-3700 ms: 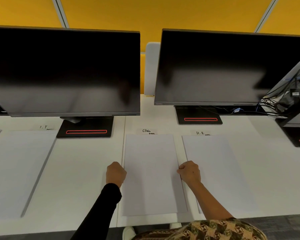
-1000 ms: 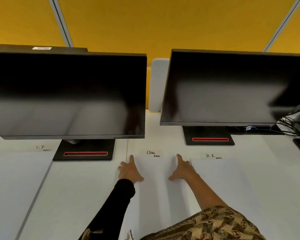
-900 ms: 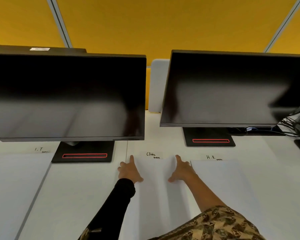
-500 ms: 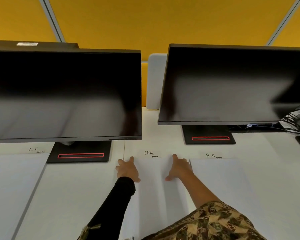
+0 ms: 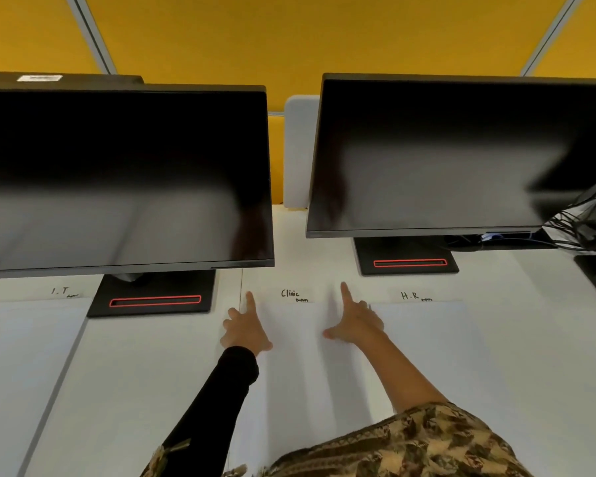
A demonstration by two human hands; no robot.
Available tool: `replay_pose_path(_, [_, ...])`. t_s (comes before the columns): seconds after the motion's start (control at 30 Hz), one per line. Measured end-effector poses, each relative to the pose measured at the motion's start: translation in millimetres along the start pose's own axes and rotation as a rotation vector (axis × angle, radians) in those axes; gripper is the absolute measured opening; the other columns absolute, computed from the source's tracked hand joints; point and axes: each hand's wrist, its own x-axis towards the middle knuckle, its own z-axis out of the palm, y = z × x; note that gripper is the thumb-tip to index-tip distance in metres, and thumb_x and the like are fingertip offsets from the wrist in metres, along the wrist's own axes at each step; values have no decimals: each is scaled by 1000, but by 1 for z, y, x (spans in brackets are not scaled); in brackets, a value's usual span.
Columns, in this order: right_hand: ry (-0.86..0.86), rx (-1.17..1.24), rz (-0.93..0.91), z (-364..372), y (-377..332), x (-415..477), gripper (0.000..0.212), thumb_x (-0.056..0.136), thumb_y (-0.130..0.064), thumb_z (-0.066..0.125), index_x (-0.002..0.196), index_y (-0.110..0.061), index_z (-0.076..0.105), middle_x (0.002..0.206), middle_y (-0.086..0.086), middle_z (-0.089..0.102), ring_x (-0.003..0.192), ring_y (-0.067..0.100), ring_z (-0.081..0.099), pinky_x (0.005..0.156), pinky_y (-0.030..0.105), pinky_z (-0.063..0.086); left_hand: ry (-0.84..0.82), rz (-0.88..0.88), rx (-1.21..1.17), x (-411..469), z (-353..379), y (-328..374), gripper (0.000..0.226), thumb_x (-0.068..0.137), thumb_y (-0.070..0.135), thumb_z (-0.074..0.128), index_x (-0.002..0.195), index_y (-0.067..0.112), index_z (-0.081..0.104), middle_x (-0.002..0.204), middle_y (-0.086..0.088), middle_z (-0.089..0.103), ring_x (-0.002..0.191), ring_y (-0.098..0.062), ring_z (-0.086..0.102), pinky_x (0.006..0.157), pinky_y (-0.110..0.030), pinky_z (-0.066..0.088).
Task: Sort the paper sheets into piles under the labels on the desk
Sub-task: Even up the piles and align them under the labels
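A white paper pile [image 5: 295,352] lies on the desk under the "Clinic" label [image 5: 294,295]. My left hand [image 5: 244,327] rests on the pile's far left corner with the index finger stretched forward. My right hand [image 5: 353,320] rests on its far right corner, index finger also straight. Both hands lie flat and hold nothing. Another white pile [image 5: 434,352] lies under the "H.R" label [image 5: 414,296] to the right. A third pile [image 5: 18,366] lies under the "I.T" label [image 5: 62,291] at the left.
Two dark monitors [image 5: 117,180] [image 5: 461,156] stand at the back of the white desk [image 5: 145,373], their black bases [image 5: 154,297] [image 5: 406,259] close behind the labels. A tangle of cables [image 5: 589,218] sits at the far right. A yellow partition [image 5: 289,36] closes the back.
Since 3.7 s ago my fists at the pile's near sides have opened and slid to its far corners. In the last second the index fingers stretched further toward the label.
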Motion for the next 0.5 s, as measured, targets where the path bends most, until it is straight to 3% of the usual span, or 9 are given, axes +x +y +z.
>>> replay_pose_path(0.17, [128,243,-18,-20,48,-32,81,82,-46,63,146,-25,19,140,10,44,127,28,45,101,39,41,103,55,-91,-27,-1,-2,108,79,37,71,150,19,-8,140,-17,29,123,-31,39,94,-35,45])
replay_pose_path(0.27, [202,281,26,-27,84,-57,64,84,-42,63,138,-21,37,132,9,52,120,26,51,96,36,43,131,146,-147,-53,6,13,97,84,37,65,150,17,-4,145,-17,26,129,-33,34,100,-37,41])
replay_pose_path(0.4, [269,352,56,-28,124,-84,54,83,-37,66,130,-18,48,126,9,57,115,25,55,91,34,45,87,281,-169,-96,31,43,86,89,34,58,151,17,0,150,-13,20,136,-30,25,105,-36,36])
replay_pose_path(0.5, [253,358,41,-28,155,-99,52,83,-35,66,129,-18,48,128,9,56,115,25,55,89,32,44,76,371,-162,-128,57,68,76,91,30,55,150,16,9,143,-13,31,131,-28,31,100,-34,41])
